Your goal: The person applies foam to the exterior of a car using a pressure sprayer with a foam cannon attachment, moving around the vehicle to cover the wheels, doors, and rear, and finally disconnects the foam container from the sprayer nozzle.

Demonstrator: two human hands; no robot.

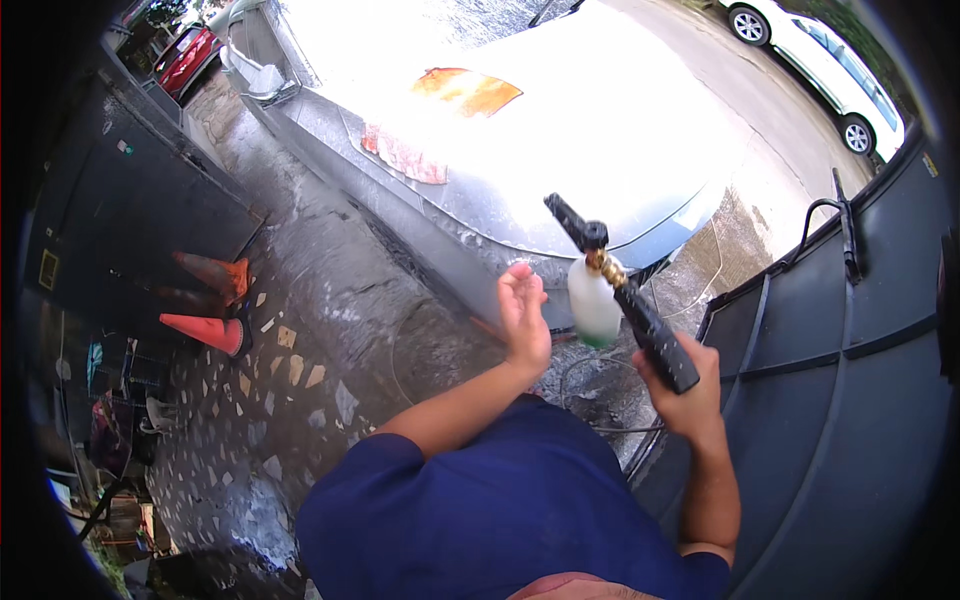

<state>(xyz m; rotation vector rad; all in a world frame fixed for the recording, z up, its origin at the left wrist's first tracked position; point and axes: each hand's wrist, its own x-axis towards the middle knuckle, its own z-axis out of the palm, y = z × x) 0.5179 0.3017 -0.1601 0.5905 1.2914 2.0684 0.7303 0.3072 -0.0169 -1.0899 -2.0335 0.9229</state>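
My right hand (688,386) grips the black handle of a pressure washer gun (651,330). A brass coupling (606,268) joins the gun to a foam cannon with a black nozzle (568,216). Its translucent bottle (592,300) hangs below, with green liquid at the bottom. My left hand (525,315) is raised just left of the bottle, empty, with its fingers loosely bent. Beyond both hands is the front of a car (495,217), its hood overexposed by sunlight. An orange cloth (465,91) and a red-and-white cloth (405,155) lie on the car.
A dark metal gate (795,390) stands close on my right. Thin hose (630,430) runs over the wet ground. Traffic cones (202,332) lie on the left beside a dark panel (135,195). A white car (825,67) and a red car (184,60) are farther off.
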